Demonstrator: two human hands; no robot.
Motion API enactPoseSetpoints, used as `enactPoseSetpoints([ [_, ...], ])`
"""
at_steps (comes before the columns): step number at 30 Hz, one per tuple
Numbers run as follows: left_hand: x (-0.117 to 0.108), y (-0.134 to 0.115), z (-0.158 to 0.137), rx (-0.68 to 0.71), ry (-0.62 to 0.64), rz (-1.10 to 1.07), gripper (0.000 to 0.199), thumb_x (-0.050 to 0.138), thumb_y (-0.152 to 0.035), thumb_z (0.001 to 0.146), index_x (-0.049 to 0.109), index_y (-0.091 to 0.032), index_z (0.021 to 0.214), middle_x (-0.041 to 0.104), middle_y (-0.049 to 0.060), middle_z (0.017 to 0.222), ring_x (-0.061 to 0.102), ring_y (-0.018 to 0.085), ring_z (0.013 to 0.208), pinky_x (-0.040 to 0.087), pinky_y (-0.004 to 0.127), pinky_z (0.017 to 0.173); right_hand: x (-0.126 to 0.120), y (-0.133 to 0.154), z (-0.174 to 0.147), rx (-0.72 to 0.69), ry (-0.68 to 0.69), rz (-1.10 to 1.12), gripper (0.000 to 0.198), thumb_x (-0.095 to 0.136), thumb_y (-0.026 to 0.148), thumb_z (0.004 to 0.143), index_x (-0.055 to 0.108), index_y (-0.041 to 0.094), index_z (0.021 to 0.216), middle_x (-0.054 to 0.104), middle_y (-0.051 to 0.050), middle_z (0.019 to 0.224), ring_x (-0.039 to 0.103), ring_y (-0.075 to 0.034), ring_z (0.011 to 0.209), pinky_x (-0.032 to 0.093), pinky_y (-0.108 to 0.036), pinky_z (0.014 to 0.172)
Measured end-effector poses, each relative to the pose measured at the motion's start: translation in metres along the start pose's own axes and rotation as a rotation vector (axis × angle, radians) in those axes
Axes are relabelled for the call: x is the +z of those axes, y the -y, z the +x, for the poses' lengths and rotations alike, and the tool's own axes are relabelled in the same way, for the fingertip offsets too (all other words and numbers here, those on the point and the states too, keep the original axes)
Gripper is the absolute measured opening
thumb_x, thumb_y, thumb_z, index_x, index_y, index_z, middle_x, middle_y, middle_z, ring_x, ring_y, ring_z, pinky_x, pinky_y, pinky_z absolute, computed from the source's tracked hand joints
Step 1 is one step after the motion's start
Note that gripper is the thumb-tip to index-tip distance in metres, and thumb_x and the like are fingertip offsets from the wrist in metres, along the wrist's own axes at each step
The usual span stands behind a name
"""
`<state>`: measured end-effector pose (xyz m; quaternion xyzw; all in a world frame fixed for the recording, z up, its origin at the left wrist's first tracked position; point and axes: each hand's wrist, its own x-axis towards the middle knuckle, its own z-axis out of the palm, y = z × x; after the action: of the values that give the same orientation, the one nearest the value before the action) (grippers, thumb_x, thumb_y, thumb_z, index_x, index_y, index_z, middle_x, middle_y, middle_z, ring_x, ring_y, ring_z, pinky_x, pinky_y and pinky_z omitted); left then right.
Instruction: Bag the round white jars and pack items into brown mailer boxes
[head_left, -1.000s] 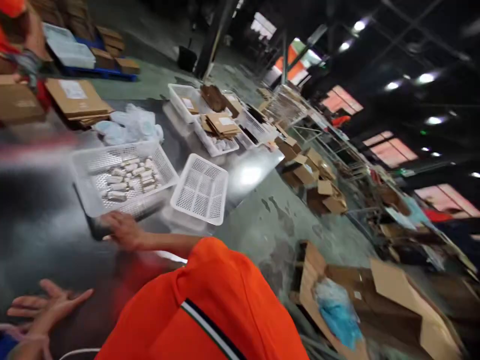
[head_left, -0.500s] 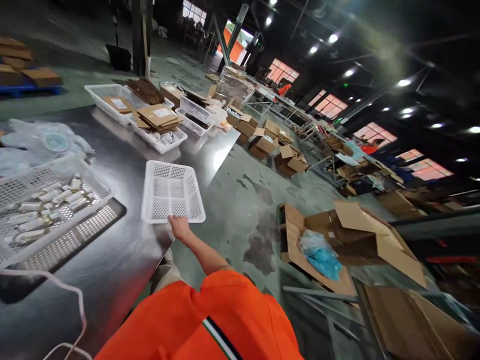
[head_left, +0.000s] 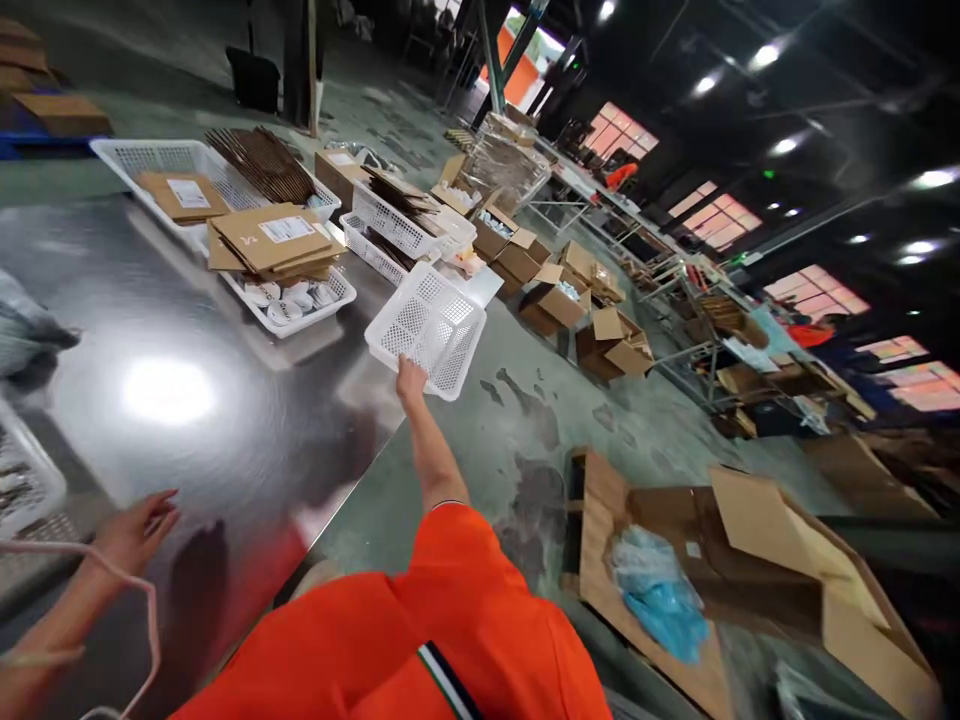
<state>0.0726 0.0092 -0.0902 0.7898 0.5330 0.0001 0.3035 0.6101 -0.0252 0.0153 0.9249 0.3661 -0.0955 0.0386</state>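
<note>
My right hand [head_left: 410, 380] grips the near edge of an empty white perforated basket [head_left: 427, 327] and holds it lifted and tilted over the far right corner of the shiny metal table [head_left: 225, 400]. My arm stretches out from an orange sleeve [head_left: 450, 600]. My left hand [head_left: 136, 530] rests flat on the table at the lower left, fingers spread, holding nothing. A thin white cord [head_left: 112, 590] curves across my left forearm.
White baskets with flat cardboard boxes [head_left: 270, 238] and small white items [head_left: 289, 298] line the table's far side. Another basket [head_left: 22, 480] shows at the left edge. Open cartons [head_left: 592, 320] and a torn box with blue plastic [head_left: 664, 600] lie on the floor to the right.
My right hand has lifted the empty basket off the table and carried it farther away, toward the far corner. My left hand has come into view on the table.
</note>
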Motion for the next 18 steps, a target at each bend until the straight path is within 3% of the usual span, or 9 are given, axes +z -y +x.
enactPoseSetpoints([
  [2,-0.003,-0.037,0.051,0.038,0.063,-0.009,0.069,0.045,-0.049,0.093,0.076,-0.015,0.145,0.087,0.015,0.124,0.083,0.037,0.116,0.066,0.048,0.111,0.005,-0.002,0.029,0.012,0.029,0.015,0.046,0.042,0.011,0.122,0.071,0.016,0.156,0.080,-0.022,0.137,0.076,-0.023,0.125,0.053,-0.034,0.108],
  [4,-0.012,-0.076,0.104,0.105,0.037,0.040,0.068,0.047,-0.042,0.095,0.073,-0.009,0.148,0.082,0.018,0.144,0.077,0.037,0.135,0.057,0.049,0.126,0.016,-0.003,0.048,0.026,0.057,0.025,0.045,0.041,0.011,0.122,0.069,0.013,0.157,0.080,-0.022,0.132,0.076,-0.021,0.123,0.052,-0.034,0.106],
  [8,-0.034,-0.149,0.203,0.226,-0.042,0.059,0.069,0.045,-0.028,0.109,0.055,0.011,0.165,0.054,0.028,0.176,0.045,0.038,0.172,0.032,0.049,0.145,0.038,-0.006,0.065,0.034,0.068,0.022,0.047,0.038,0.010,0.122,0.066,0.010,0.160,0.079,-0.026,0.132,0.078,-0.024,0.124,0.053,-0.036,0.105],
  [11,-0.043,-0.191,0.262,0.295,-0.071,0.074,0.069,0.042,-0.021,0.115,0.040,0.017,0.172,0.032,0.032,0.187,0.019,0.043,0.181,0.020,0.057,0.146,0.050,-0.012,0.071,0.031,0.067,0.014,0.047,0.039,0.011,0.121,0.066,0.011,0.160,0.079,-0.027,0.132,0.080,-0.026,0.123,0.056,-0.036,0.103],
  [14,-0.040,-0.215,0.295,0.319,-0.027,0.103,0.066,0.044,-0.014,0.115,0.036,0.019,0.171,0.038,0.037,0.181,0.020,0.047,0.179,0.019,0.066,0.143,0.057,-0.016,0.075,0.035,0.073,0.006,0.048,0.039,0.010,0.120,0.067,0.014,0.159,0.080,-0.026,0.133,0.081,-0.026,0.123,0.059,-0.036,0.103],
  [18,-0.028,-0.217,0.294,0.302,-0.039,0.109,0.056,0.040,-0.005,0.115,0.043,0.019,0.166,0.048,0.037,0.175,0.022,0.045,0.178,0.020,0.069,0.141,0.060,-0.018,0.077,0.042,0.077,0.018,0.049,0.038,0.008,0.119,0.069,0.013,0.156,0.080,-0.027,0.134,0.082,-0.027,0.124,0.060,-0.037,0.105],
])
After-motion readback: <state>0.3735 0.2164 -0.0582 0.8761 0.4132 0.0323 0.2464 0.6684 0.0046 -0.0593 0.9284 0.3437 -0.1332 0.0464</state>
